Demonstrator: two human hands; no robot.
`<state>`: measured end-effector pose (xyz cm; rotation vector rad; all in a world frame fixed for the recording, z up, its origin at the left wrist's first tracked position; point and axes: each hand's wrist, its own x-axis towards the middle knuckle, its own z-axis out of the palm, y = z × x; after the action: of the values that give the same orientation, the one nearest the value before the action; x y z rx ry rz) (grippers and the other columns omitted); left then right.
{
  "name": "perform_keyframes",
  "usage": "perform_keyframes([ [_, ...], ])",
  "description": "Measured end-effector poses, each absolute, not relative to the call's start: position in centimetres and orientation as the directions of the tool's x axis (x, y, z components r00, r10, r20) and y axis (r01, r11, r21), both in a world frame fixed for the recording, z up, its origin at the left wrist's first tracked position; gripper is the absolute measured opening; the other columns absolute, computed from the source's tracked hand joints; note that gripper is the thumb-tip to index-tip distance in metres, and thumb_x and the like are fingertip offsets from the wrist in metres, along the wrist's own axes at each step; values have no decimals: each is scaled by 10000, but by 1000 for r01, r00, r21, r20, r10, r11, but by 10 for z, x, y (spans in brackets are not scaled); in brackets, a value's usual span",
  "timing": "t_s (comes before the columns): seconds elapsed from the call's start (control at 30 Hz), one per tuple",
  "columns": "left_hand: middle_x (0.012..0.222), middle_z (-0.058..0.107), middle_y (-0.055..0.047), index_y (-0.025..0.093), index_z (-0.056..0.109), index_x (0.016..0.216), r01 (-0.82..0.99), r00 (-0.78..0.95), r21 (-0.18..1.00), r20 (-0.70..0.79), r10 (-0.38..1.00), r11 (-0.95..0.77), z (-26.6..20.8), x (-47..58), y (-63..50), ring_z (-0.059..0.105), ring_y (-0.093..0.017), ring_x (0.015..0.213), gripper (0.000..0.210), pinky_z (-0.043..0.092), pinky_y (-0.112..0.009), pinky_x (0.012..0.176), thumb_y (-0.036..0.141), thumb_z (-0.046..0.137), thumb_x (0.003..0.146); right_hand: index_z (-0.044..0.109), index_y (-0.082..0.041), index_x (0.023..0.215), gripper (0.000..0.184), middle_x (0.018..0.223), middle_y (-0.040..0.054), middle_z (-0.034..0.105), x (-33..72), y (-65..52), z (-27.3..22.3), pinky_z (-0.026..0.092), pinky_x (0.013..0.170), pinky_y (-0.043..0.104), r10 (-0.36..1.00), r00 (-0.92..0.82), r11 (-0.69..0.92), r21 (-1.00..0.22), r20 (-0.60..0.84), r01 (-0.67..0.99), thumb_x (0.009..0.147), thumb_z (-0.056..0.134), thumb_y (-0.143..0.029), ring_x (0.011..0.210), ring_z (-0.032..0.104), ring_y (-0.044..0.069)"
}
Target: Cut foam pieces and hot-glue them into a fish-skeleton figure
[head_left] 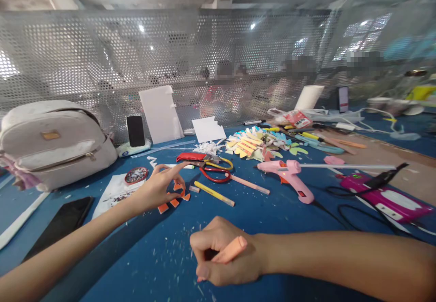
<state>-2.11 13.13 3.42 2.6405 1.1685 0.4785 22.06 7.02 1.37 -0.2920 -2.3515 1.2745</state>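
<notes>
Orange marker (230, 250) sits in the curled right hand (240, 266), toward the worktop's (272, 218) near edge. The left hand (157, 186), fingers loosely spread, is over some orange pieces (163, 208); whether it grips one, I cannot tell. Beyond lies a yellow marker (214, 193), with a pink glue gun (291, 177) to its right. Toward the far edge are a paper heap (250, 145) and, leftward, a pale backpack (57, 143).

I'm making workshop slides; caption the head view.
Right hand holds a pale-orange pen; left hand by orange pieces on a blue table.
</notes>
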Motion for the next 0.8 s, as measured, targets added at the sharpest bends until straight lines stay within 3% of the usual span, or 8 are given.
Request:
perform_keyframes([
  [0.17, 1064, 772, 10, 326, 123, 1569, 674, 640, 333, 184, 746, -660, 36, -22, 135, 676, -201, 1032, 872, 255, -545, 1109, 135, 592, 859, 454, -214, 661, 516, 601, -17, 568, 221, 70, 15, 368, 507, 204, 407, -877, 521, -854, 256, -8, 923, 458, -659, 540, 508, 112],
  [0.43, 1102, 758, -12, 291, 351, 1491, 719, 581, 320, 210, 786, -617, 41, -34, 144, 680, -206, 1026, 615, 271, -558, 1131, 239, 594, 928, 459, -205, 655, 423, 584, -25, 543, 221, 70, 14, 342, 493, 187, 412, -869, 506, -862, 273, -32, 905, 535, -538, 520, 494, 102],
  [0.6, 1096, 709, -62, 185, 474, 1421, 763, 544, 283, 206, 813, -582, 24, -43, 150, 684, -249, 1009, 527, 413, -563, 1064, 412, 622, 969, 459, -208, 667, 426, 595, -23, 539, 221, 69, 16, 340, 487, 183, 415, -870, 493, -869, 268, -33, 907, 526, -553, 535, 508, 107],
  [0.8, 1090, 691, -63, 179, 525, 1369, 780, 519, 273, 221, 826, -563, 14, -41, 153, 684, -234, 983, 492, 487, -523, 1002, 469, 606, 980, 460, -209, 672, 383, 598, -32, 512, 222, 70, 14, 340, 489, 185, 403, -880, 480, -877, 251, -30, 895, 552, -507, 525, 482, 103],
])
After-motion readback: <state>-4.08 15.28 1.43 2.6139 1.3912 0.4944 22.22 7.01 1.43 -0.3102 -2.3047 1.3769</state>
